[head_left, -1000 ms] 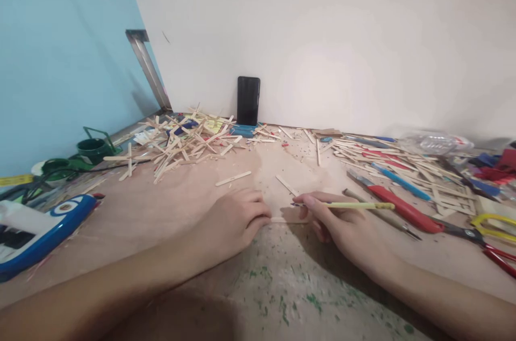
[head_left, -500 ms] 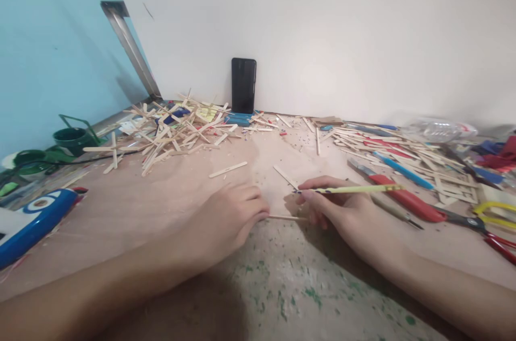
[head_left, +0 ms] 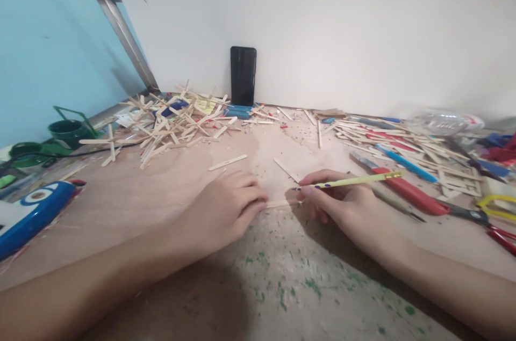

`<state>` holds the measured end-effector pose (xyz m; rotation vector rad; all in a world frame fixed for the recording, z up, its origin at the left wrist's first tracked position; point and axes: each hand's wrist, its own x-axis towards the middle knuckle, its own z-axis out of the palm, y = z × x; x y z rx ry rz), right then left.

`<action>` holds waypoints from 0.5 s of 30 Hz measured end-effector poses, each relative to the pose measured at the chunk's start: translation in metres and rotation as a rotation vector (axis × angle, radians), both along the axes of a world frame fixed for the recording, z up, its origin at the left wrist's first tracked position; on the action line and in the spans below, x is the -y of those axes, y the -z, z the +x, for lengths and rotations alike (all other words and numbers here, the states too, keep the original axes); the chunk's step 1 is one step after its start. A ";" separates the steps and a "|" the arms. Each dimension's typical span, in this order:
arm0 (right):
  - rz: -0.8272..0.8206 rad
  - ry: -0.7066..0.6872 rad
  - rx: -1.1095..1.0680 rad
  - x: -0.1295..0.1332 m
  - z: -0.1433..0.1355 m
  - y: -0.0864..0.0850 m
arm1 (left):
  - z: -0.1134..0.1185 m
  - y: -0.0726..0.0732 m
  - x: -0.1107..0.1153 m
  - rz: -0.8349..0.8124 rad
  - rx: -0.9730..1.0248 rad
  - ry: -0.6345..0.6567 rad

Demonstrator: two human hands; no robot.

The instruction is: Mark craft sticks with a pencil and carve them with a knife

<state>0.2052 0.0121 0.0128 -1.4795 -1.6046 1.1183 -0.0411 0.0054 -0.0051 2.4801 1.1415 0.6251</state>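
Observation:
My left hand (head_left: 234,204) rests on the table with its fingers closed on the left end of a popsicle stick (head_left: 282,204). The stick lies level, and its right end reaches my right hand (head_left: 338,198). Between the thumb and fingers of that hand is a yellow pencil (head_left: 355,181), its dark point toward the left and its other end out to the right. Just beyond the pencil point lies a second, slanted stick (head_left: 285,169). A marked stick (head_left: 228,162) lies beyond my left hand. The fingertips of my left hand are partly hidden.
Loose sticks and joined crosses (head_left: 173,129) pile up at the back left. A phone (head_left: 243,76) leans on the wall. On the right lie more sticks (head_left: 403,142), a red-handled cutter (head_left: 415,193), a blue pen (head_left: 405,162) and scissors (head_left: 478,216). A blue-and-white object (head_left: 34,212) sits left.
The stick between my hands has turned from its thin edge to show more of its flat face. Both hands keep nearly the same place; the view has tilted slightly.

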 end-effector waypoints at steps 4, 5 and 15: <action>0.028 -0.047 0.038 0.004 0.000 -0.003 | 0.002 0.002 0.003 0.015 -0.001 0.004; 0.039 -0.068 0.048 0.006 0.000 -0.004 | 0.003 0.002 0.005 0.021 0.000 0.011; -0.020 -0.113 0.038 0.011 -0.007 -0.006 | 0.005 0.003 0.008 0.040 0.055 0.082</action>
